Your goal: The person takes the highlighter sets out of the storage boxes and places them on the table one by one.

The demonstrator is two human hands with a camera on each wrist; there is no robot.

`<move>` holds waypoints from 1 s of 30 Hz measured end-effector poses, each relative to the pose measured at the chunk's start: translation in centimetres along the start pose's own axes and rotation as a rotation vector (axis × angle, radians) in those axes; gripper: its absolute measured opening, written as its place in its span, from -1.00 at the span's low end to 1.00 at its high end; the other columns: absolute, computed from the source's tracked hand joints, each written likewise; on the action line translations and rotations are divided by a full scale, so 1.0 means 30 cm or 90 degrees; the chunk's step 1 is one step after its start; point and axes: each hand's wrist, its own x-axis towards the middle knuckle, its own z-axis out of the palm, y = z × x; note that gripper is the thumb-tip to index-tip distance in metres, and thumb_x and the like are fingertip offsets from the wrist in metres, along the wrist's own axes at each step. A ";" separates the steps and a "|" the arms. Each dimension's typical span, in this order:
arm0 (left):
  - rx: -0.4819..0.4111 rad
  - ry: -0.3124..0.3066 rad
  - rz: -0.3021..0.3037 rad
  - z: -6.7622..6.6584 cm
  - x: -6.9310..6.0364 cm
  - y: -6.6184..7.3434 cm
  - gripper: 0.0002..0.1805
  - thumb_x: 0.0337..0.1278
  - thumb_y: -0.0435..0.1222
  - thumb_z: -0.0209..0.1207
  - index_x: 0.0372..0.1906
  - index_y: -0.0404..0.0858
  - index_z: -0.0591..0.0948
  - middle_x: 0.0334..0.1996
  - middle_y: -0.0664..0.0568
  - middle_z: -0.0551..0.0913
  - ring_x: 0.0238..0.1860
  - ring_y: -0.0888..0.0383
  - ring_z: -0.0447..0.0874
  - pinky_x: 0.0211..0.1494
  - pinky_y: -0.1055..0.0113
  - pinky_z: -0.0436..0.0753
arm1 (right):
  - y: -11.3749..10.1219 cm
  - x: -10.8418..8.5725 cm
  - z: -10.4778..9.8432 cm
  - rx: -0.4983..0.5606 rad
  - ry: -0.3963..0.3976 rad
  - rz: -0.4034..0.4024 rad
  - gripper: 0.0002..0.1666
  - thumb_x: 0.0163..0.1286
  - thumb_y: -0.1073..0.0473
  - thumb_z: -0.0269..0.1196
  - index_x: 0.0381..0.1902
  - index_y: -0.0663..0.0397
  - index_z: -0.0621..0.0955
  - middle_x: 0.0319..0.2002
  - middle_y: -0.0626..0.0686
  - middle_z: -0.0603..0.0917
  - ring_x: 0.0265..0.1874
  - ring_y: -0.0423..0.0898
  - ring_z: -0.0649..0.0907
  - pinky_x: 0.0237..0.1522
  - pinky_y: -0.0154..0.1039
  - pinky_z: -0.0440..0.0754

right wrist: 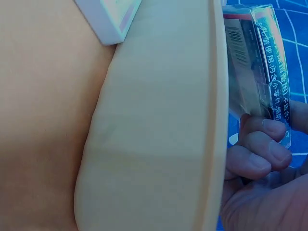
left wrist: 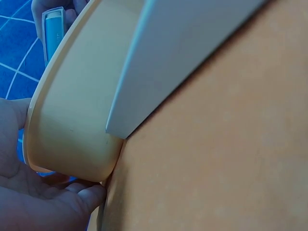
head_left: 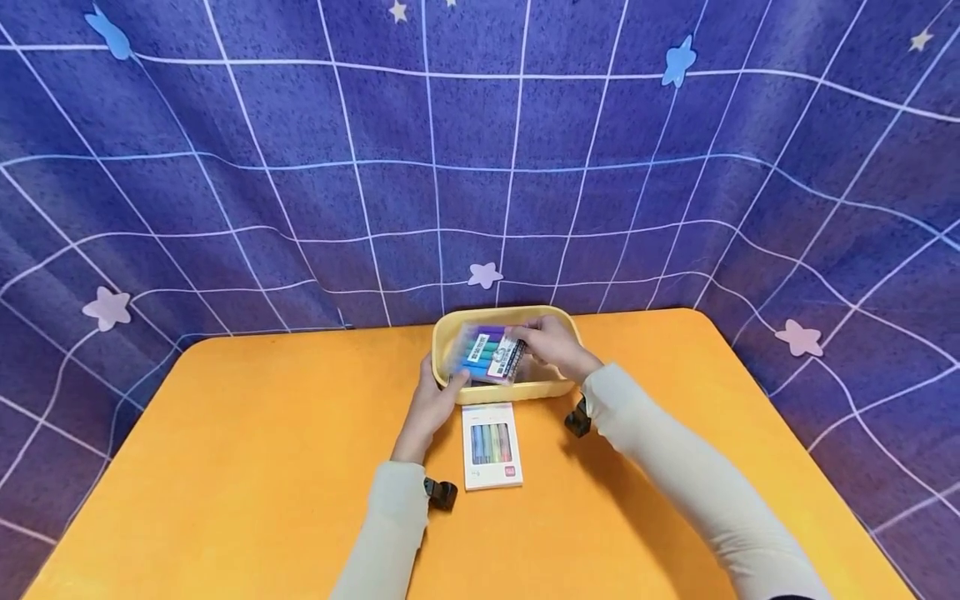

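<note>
A pale yellow plastic basket (head_left: 536, 390) stands at the back of the table. My left hand (head_left: 435, 400) holds its left end, with the thumb over the rim and fingers around the outside, as the left wrist view shows. My right hand (head_left: 553, 343) grips the right edge of a clear pack of markers (head_left: 491, 354), blue, green and purple, tilted over the basket's opening. In the right wrist view, fingers (right wrist: 260, 154) curl against the pack's printed side. How far the pack reaches into the basket is hard to tell.
A white box of coloured pens (head_left: 491, 477) with a window lies flat just in front of the basket, close to its front wall. The orange table (head_left: 262, 467) ends at a blue curtain (head_left: 360, 200) behind and at the sides.
</note>
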 end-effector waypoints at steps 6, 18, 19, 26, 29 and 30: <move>-0.004 0.004 0.019 -0.005 0.003 0.006 -0.11 0.43 0.02 0.11 0.63 -0.02 -0.11 0.57 -0.19 0.17 0.60 -0.17 0.07 0.60 -0.21 0.10 | -0.019 -0.024 0.000 0.037 -0.016 -0.013 -0.73 0.43 0.05 0.24 -0.38 0.12 0.58 -0.68 -0.14 0.42 -0.68 -0.25 0.31 -0.60 -0.36 0.23; -0.016 0.001 0.007 -0.004 -0.005 0.000 -0.11 0.43 0.01 0.12 0.63 -0.02 -0.11 0.57 -0.20 0.16 0.60 -0.19 0.06 0.60 -0.23 0.10 | -0.005 -0.064 -0.001 0.079 -0.015 -0.023 -0.74 0.49 0.11 0.19 -0.29 0.23 0.55 -0.64 -0.12 0.45 -0.68 -0.27 0.29 -0.56 -0.34 0.21; -0.015 0.001 0.007 -0.005 -0.006 0.000 -0.11 0.43 0.02 0.12 0.63 -0.02 -0.11 0.58 -0.20 0.16 0.60 -0.19 0.06 0.60 -0.23 0.09 | -0.004 -0.068 -0.001 0.081 -0.011 -0.027 -0.74 0.48 0.10 0.19 -0.29 0.22 0.55 -0.65 -0.11 0.45 -0.69 -0.26 0.28 -0.56 -0.35 0.21; -0.012 0.001 0.025 -0.014 0.009 0.010 -0.10 0.44 0.04 0.10 0.63 -0.04 -0.12 0.59 -0.18 0.14 0.61 -0.17 0.04 0.62 -0.20 0.06 | -0.016 -0.090 -0.012 0.111 0.010 -0.050 -0.73 0.48 0.10 0.20 -0.34 0.19 0.50 -0.62 -0.09 0.50 -0.70 -0.24 0.25 -0.58 -0.35 0.18; -0.015 0.001 0.022 -0.008 0.002 0.003 -0.10 0.43 0.03 0.11 0.63 -0.03 -0.11 0.58 -0.19 0.15 0.61 -0.17 0.04 0.61 -0.20 0.07 | -0.004 -0.113 -0.016 0.120 0.009 -0.046 -0.73 0.49 0.10 0.19 -0.31 0.22 0.52 -0.62 -0.08 0.51 -0.71 -0.24 0.25 -0.60 -0.36 0.17; -0.017 0.001 0.021 -0.005 -0.001 0.000 -0.10 0.43 0.03 0.12 0.63 -0.04 -0.11 0.58 -0.18 0.16 0.61 -0.17 0.04 0.61 -0.20 0.07 | 0.002 -0.122 -0.017 0.121 0.011 -0.045 -0.73 0.49 0.10 0.18 -0.30 0.23 0.53 -0.62 -0.08 0.51 -0.71 -0.24 0.25 -0.61 -0.37 0.17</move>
